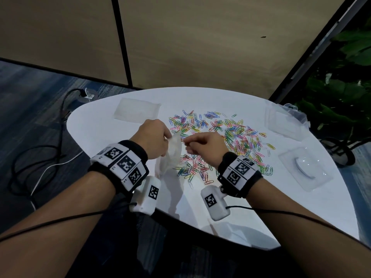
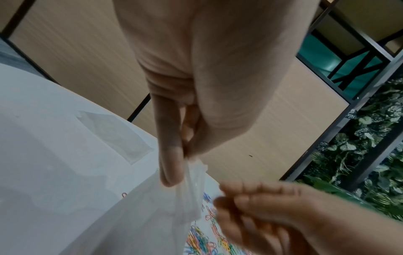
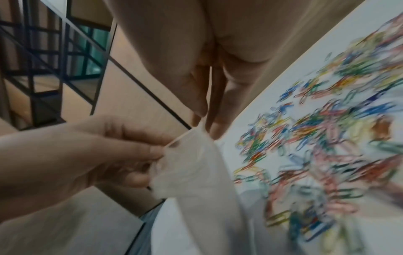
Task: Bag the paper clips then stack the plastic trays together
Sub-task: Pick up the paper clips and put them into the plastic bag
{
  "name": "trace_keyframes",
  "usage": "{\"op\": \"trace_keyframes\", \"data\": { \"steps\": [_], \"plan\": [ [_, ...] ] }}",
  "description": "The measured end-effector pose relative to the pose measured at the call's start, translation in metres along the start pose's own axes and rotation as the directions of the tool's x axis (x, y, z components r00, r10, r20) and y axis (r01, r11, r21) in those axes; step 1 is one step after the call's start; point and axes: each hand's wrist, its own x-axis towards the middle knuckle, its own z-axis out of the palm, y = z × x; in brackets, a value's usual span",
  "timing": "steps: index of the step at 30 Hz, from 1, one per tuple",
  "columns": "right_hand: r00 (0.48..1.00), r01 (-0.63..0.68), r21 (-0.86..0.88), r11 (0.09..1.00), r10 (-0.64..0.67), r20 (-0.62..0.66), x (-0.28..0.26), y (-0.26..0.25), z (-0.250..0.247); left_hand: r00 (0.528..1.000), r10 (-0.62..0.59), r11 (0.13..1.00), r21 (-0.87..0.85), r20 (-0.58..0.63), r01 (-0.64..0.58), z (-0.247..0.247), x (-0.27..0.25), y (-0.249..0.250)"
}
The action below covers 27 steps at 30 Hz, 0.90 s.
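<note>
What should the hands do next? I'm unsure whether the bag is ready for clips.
Probably pull the two grips apart to open the bag's mouth. The left hand and right hand both pinch the top of the thin plastic bag, which hangs flat, while the paper clips lie loose on the table.

Your right wrist view smears the paper clips (image 3: 316, 155); beside your left hand (image 1: 153, 138), the bag's (image 1: 170, 157) mouth stays unreadable.

White rounded worktop (image 1: 230, 207); coloured paper clips (image 1: 226, 137) scattered across middle; clear plastic trays at far left (image 1: 136, 112), far right (image 1: 285, 121), right edge (image 1: 305, 169).
</note>
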Motion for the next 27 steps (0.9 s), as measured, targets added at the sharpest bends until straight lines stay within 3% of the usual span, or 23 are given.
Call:
{"op": "trace_keyframes", "data": {
  "steps": [2, 3, 5, 7, 9, 13, 16, 18, 24, 27],
  "plan": [
    [0.996, -0.074, -0.237, 0.969, 0.085, 0.037, -0.002, 0.009, -0.019, 1.0, -0.022, 1.0, -0.007, -0.011, 0.022, -0.006, 0.002, -0.002],
    [0.98, -0.137, -0.433, 0.891, 0.184, 0.068, -0.005, 0.017, -0.028, 0.999, -0.035, 0.999, -0.008, -0.022, 0.035, -0.01, 0.003, -0.003],
    [0.904, -0.262, -0.743, 0.616, 0.426, 0.035, -0.011, 0.037, -0.038, 0.997, -0.065, 0.998, -0.014, -0.052, 0.064, -0.019, 0.005, -0.007],
    [0.85, -0.302, -0.838, 0.454, 0.526, -0.022, -0.016, 0.055, -0.035, 0.994, -0.079, 0.997, -0.032, -0.081, 0.077, -0.028, 0.006, -0.012],
    [0.869, -0.286, -0.841, 0.459, 0.495, -0.025, -0.012, 0.068, -0.024, 0.99, -0.094, 0.994, -0.071, -0.108, 0.086, -0.036, 0.005, -0.015],
    [0.943, -0.201, -0.779, 0.594, 0.331, 0.009, 0.002, 0.073, 0.009, 0.985, -0.091, 0.994, -0.073, -0.145, 0.081, -0.044, 0.001, -0.023],
    [0.977, -0.114, -0.77, 0.628, 0.213, 0.029, 0.008, 0.071, 0.032, 0.987, -0.093, 0.995, -0.038, -0.131, 0.089, -0.042, 0.001, -0.03],
    [0.986, -0.034, -0.804, 0.594, 0.153, 0.071, 0.01, 0.071, 0.043, 0.99, -0.091, 0.996, -0.011, -0.105, 0.09, -0.038, 0.002, -0.033],
    [0.983, 0.157, -0.918, 0.364, 0.031, 0.181, 0.016, 0.069, 0.053, 0.997, -0.077, 0.996, 0.039, -0.019, 0.078, -0.023, 0.006, -0.031],
    [0.988, 0.138, -0.913, 0.383, 0.015, 0.155, 0.019, 0.064, 0.044, 0.998, -0.065, 0.996, 0.057, 0.0, 0.065, -0.018, 0.005, -0.028]
  ]
}}
